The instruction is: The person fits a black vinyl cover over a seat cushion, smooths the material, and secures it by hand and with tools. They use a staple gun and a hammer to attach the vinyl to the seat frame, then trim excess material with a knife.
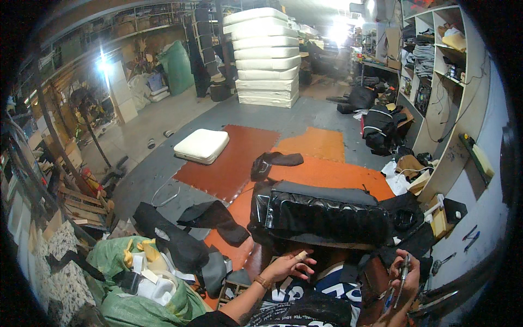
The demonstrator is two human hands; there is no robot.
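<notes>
A black glossy upholstered cushion point(327, 215) lies in front of me on the orange floor mats, with loose black fabric hanging off its right end. My left hand point(289, 265) is spread open, fingers apart, just below the cushion's near edge; one finger has a bandage and the wrist a bracelet. My right hand point(404, 278) is closed around a slim metal tool point(402, 280), held upright near the cushion's lower right corner. Dark fabric covers my lap.
Black fabric pieces point(210, 215) lie left of the cushion. A green sack point(139, 283) with scraps sits lower left. A cream cushion point(201, 145) rests on the brown mat, a tall stack of cream cushions point(267, 57) behind. White shelves point(452, 82) stand right.
</notes>
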